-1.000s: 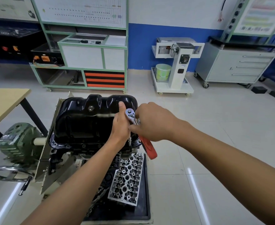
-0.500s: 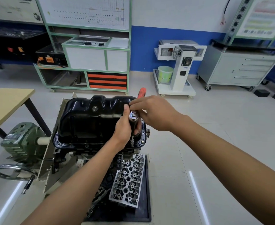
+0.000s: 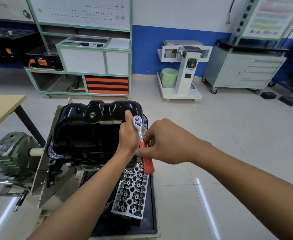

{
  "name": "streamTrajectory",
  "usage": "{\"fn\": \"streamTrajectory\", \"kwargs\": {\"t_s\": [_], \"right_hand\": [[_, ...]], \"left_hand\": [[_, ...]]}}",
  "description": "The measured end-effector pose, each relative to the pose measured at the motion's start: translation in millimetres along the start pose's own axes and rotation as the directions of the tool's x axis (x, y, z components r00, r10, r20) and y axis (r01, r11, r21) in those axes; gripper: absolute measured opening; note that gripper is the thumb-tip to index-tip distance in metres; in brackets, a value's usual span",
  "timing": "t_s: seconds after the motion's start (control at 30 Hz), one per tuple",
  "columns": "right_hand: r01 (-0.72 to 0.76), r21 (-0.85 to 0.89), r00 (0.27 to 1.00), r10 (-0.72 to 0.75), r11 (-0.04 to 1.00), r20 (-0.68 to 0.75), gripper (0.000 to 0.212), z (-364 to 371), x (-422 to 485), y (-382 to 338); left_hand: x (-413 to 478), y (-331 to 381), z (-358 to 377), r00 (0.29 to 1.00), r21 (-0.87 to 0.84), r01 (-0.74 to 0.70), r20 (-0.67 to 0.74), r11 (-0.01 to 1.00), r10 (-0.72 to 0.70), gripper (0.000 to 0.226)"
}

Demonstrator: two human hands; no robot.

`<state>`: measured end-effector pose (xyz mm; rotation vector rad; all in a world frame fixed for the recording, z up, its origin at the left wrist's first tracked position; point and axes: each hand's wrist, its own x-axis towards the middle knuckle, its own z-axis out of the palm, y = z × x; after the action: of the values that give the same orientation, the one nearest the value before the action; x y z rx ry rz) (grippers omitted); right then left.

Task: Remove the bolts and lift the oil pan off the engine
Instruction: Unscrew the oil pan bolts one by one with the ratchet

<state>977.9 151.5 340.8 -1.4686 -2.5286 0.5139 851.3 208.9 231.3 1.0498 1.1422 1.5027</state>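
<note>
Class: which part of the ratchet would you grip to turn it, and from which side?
Grip the ratchet by its red handle, coming from the right, where the right hand pinches it. The handle juts toward the camera, clear of the oil pan, so it probably gives most leverage; the left hand holds the head end.

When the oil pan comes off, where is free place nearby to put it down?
Free: the visible corner of the wooden table, left of the oil pan; the floor tiles right of the black tray. Crowded: the tray carries the cylinder head, and the left hand and right hand hold the ratchet at the pan's right edge.
</note>
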Motion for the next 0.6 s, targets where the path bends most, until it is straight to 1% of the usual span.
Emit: {"fn": "streamTrajectory", "kwargs": {"t_s": [0.07,0.17,0.23,0.33,0.4,0.47,0.53,0.6], "right_hand": [[-0.014,0.046,1.000,0.015,0.999,-0.018,0.038,6,-3,-3],[-0.031,0.115,0.999,0.033,0.993,-0.021,0.023,-4,-1,5],[-0.043,0.082,0.998,0.047,0.996,-0.048,0.013,-17,3,13],[-0.060,-0.024,0.993,0.057,0.998,-0.107,0.005,-31,15,24],[-0.069,-0.148,0.982,0.041,0.987,-0.183,0.009,-34,29,31],[-0.058,-0.217,0.971,0.005,0.975,-0.239,0.013,-35,46,39],[-0.004,-0.230,0.969,-0.054,0.973,-0.242,0.019,-32,61,44],[0.057,-0.252,0.969,-0.114,0.966,-0.220,0.023,-28,70,47]], "left_hand": [[1,0,-1,1.000,-0.033,0.004,0.009,0.999,-0.003,0.076],[2,1,-5,0.999,-0.013,-0.024,0.026,1.000,0.024,0.073],[3,3,-9,0.997,-0.012,-0.036,0.071,0.999,0.036,0.074],[7,3,-16,0.996,-0.032,0.007,0.085,0.999,-0.004,0.074],[10,3,-20,0.991,-0.025,0.009,0.135,1.000,-0.006,0.078],[10,3,-21,0.979,0.012,-0.007,0.203,1.000,0.004,0.083],[9,5,-19,0.966,0.027,0.010,0.258,1.000,-0.016,0.085],[8,9,-16,0.958,0.033,0.025,0.285,0.999,-0.034,0.085]]}}
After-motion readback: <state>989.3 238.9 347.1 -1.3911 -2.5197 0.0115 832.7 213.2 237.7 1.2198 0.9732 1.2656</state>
